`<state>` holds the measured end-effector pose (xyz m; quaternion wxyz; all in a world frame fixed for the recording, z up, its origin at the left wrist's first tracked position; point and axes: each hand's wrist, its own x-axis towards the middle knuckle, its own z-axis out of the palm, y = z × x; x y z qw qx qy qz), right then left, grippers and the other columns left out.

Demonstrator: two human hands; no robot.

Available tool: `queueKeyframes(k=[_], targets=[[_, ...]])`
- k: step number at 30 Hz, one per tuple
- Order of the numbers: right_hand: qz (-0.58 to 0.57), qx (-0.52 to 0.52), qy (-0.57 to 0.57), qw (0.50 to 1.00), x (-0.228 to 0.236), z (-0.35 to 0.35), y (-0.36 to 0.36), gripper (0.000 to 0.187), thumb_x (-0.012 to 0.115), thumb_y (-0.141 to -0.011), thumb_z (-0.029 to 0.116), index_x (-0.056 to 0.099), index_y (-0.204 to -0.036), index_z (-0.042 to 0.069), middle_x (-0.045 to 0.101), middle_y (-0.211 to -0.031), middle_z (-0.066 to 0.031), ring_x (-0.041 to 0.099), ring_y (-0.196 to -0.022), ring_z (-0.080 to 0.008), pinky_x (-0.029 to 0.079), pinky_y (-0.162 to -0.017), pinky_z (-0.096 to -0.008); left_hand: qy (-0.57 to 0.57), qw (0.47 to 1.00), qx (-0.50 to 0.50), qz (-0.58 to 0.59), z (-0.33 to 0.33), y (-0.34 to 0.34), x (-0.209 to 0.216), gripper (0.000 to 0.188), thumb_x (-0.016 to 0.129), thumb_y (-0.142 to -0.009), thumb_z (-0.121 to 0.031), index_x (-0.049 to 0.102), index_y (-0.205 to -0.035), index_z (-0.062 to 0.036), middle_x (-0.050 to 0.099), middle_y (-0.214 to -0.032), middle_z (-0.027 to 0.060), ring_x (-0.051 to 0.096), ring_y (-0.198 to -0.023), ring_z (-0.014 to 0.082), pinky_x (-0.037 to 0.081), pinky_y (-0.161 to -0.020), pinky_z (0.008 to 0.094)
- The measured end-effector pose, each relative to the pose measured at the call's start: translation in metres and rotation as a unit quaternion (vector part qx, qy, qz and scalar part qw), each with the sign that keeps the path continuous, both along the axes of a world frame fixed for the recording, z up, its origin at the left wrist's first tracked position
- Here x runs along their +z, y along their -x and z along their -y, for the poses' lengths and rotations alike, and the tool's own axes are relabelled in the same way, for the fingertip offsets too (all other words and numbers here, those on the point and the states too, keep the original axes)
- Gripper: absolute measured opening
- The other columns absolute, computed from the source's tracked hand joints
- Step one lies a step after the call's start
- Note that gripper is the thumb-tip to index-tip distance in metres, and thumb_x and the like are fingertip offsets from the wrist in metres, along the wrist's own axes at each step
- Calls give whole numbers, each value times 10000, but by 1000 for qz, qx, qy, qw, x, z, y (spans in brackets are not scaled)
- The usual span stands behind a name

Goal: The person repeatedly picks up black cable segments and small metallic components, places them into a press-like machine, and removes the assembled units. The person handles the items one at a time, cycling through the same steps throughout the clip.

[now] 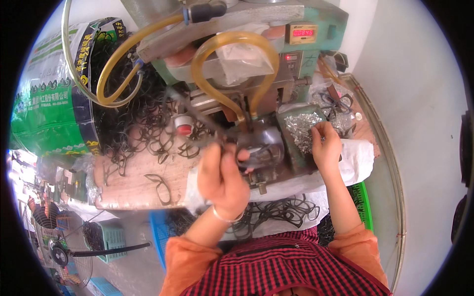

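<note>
Eyeglass frames (160, 148) strew the wooden table (126, 190) near a pale wall (424, 98); left grip (224, 177) pinches one, right grip (326, 148) unclear.

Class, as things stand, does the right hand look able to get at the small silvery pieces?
Probably yes: the right hand has its fingers at the edge of the silvery pieces, with nothing visible in the way.

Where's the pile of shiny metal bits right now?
In the head view, the pile lies right of centre in a green tray, below the glowing red display, the right hand at its right edge.
</note>
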<state>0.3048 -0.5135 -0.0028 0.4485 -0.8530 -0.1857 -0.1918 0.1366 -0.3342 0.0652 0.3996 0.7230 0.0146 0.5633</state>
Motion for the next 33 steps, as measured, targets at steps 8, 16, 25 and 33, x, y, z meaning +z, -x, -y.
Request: queueKeyframes(k=[8,16,25,33], targets=[[39,-4,-15,999,8,11,14,109,702,-839,46,694,-944,18,703,-876,-166,674,-846,-318,519,-769,-405,-35,986,-156,-50,-2,35,9,25,590,-911,0,569,-923,-2,651,-829,180,632,-643,225,555,-550,340],[129,-22,197,972,17,22,33,189,790,-764,148,713,-916,67,674,-1122,-132,607,-1128,-333,528,-824,-413,-318,946,35,-44,-31,2,4,299,769,-725,66,740,-991,-67,680,-847,71,626,-673,223,471,-544,304],[101,4,51,994,11,15,5,98,772,-776,126,712,-802,54,681,-979,-139,612,-1035,-367,498,-852,-452,-345,939,6,-9,-38,-7,-8,243,696,-726,117,726,-934,-5,718,-896,144,655,-711,264,508,-601,331],[117,11,216,969,-6,7,9,315,831,-730,236,720,-959,50,601,-1291,-211,531,-1229,-415,462,-1012,-487,-327,945,13,-1,-35,-3,-5,255,756,-698,30,726,-939,-48,658,-847,57,567,-634,227,446,-535,336]])
